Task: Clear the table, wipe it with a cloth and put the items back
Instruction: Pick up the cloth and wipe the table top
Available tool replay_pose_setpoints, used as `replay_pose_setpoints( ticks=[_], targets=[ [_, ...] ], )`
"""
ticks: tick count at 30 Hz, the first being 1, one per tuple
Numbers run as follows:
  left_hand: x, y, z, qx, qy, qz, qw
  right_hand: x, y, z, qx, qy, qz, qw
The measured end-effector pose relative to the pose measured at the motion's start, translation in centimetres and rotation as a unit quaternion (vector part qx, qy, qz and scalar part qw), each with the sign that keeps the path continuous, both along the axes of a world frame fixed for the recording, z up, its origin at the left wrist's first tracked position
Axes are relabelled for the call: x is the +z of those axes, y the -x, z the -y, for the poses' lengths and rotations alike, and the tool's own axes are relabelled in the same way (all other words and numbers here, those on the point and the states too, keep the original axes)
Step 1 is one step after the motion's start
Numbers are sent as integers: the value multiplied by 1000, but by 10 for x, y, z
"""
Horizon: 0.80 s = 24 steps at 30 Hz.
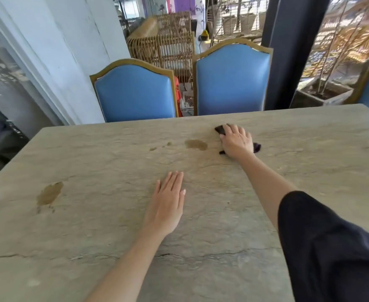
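Right hand [236,141] pressed flat on a dark cloth [220,129] toward the far side of the stone-look surface [222,214], fingers [240,130] spread wide over the fabric rather than curled round it. Cloth mostly hidden beneath the palm, with dark edges showing beyond the fingertips and beside the wrist (a purple tinge on the wrist-side edge). Right arm stretched forward out of a black sleeve [331,247].

Left hand [168,203] laid palm down on the bare surface nearer the camera, fingers straight and close together, holding nothing.

Brown wet stain [196,144] just left of the cloth, apart from it. Small spots [157,147] further left. Larger brown stain [49,194] near the left edge of the surface, well apart from both hands.

Two blue chairs [135,94] with gold-coloured frames tucked against the far edge; part of a third at the right margin. Behind them, wicker furniture [164,46] and a dark pillar [288,51]. Planter [323,92] with bare stems to the right of the pillar. Picture slightly blurred at the edges.
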<state>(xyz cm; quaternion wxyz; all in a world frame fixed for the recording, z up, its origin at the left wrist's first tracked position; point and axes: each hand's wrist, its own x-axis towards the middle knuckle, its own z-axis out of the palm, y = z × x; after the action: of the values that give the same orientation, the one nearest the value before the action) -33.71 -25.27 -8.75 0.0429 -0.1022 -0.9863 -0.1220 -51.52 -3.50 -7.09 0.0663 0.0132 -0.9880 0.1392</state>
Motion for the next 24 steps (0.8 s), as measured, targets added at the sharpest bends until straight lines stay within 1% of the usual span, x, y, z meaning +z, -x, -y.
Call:
replay_pose_setpoints(
  ticks=[2, 5, 7, 8, 10, 14, 17, 20, 22, 24],
  targets=[
    [0, -1, 0, 5, -16, -13, 1000, 6, -2, 42, 53, -2, -7, 999],
    [4, 1, -1, 50, -47, -54, 996, 4, -34, 98, 172, -13, -4, 985],
    [7, -2, -3, 79, -85, -70, 991, -2, -57, 108, 239, -35, -14, 970],
    [8, -4, -1, 84, -100, -67, 989, -3, -59, 102, 257, -34, -9, 966],
    [11, -2, 15, 65, -92, -62, 992, -2, -47, 81, 240, -16, -7, 971],
    [12, 12, 79, 32, -24, -69, 997, 0, -2, 47, 90, -3, 0, 996],
    [7, 13, 105, 48, -49, -68, 995, -6, 24, 67, 44, -13, -5, 999],
    [4, 12, 108, 86, -81, -94, 989, -2, 33, 119, 69, -6, 3, 998],
    [5, 11, 108, 105, -84, -104, 985, 4, 24, 163, 122, -12, 12, 992],
    [10, 9, 109, 130, -95, -94, 983, 7, -1, 200, 190, -32, 16, 981]
  ],
)
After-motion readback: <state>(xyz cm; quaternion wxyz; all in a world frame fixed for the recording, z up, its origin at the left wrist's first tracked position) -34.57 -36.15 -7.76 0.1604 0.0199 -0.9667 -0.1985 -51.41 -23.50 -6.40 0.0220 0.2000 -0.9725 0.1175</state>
